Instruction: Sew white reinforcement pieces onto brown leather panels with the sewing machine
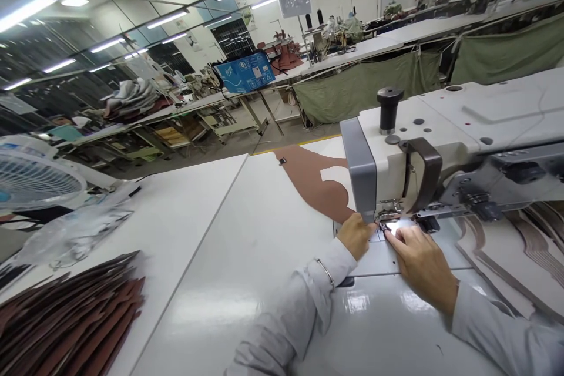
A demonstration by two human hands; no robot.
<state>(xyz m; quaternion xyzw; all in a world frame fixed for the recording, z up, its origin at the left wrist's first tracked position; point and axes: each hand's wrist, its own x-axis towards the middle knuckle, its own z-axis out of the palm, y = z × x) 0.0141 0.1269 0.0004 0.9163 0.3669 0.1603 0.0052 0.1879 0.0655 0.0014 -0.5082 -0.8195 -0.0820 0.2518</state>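
Observation:
A brown leather-like cut piece [315, 179] lies flat on the white sewing table, left of and partly behind the head of the sewing machine [363, 153]. My left hand [355, 236] is closed at the lower tip of this piece, its fingertips close to the lit presser foot [384, 227]. On the other side of the foot, my right hand [418, 255] has its fingers bent and close together, thumb tip by the foot. Whatever lies between the right fingers is too small to make out. A small black clip-like object [282, 161] sits on the piece's far left edge.
Stacked dark brown pieces [88, 311] lie at the lower left, near a plastic bag [83, 235] and a fan [37, 173]. Grey-brown curved strips [529, 241] are under the machine arm at right. A blue box [247, 72] stands on a bench behind.

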